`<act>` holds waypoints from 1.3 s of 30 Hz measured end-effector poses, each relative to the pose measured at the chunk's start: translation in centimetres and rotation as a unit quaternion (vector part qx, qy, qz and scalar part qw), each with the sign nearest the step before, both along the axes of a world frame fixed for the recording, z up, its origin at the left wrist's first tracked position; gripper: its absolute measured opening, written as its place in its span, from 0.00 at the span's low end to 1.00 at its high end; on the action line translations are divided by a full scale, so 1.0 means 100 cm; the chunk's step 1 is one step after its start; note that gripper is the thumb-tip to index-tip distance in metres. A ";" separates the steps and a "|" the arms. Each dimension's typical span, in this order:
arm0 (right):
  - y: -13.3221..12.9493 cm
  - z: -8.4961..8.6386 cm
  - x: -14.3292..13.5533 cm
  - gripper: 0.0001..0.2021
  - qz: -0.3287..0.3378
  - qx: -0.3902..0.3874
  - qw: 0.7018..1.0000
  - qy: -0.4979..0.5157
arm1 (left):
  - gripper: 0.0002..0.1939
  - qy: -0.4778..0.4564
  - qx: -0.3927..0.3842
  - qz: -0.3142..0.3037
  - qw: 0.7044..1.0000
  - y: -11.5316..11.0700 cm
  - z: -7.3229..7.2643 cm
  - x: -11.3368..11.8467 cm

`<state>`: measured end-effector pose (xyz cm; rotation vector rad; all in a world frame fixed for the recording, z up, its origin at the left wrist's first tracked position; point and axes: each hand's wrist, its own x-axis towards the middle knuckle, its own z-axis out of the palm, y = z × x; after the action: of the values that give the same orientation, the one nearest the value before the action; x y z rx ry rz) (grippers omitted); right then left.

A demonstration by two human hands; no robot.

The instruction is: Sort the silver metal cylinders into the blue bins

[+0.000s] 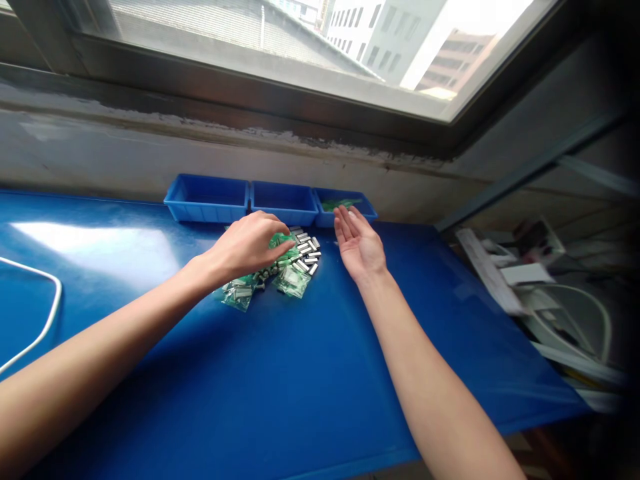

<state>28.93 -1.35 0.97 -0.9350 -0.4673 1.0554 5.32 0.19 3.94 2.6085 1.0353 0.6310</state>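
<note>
My left hand (253, 241) hovers palm down over a heap on the blue tabletop, fingers curved and thumb apart, with nothing visible in it. Small silver metal pieces with dark sides (307, 247) lie in the heap to the right of its fingertips. Among them are small green-tinted clear plastic bags (293, 281), some with pieces inside; the hand covers part of the pile. To the right of the heap, my right hand (364, 248) is palm up with its fingers stretched out, in front of the right blue bin (371, 213). Green plastic bags (340, 203) lie in that bin.
A left blue bin (206, 213) and a middle blue bin (284, 217) join the right one in a row along the wall, below the window. A white cable (56, 300) curves over the table (280, 387) at left. Shelving with blurred items stands beyond the right edge.
</note>
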 end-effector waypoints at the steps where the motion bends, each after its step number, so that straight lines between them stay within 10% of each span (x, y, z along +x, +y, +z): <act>1: -0.001 0.000 -0.001 0.10 0.001 0.003 1.000 -0.004 | 0.16 0.008 0.002 -0.005 1.000 0.000 0.000 0.000; 29: -0.013 0.009 -0.015 0.08 0.102 -0.016 0.991 -0.085 | 0.14 0.077 0.045 -0.026 0.996 -0.001 0.004 -0.001; 39: -0.017 0.005 -0.026 0.12 0.178 0.070 0.948 -0.255 | 0.20 -0.243 -0.066 0.014 0.968 0.002 0.003 0.004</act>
<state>26.31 -3.03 1.42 -1.0172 -1.1614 1.0795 5.75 0.43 4.26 2.1637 0.9159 1.0957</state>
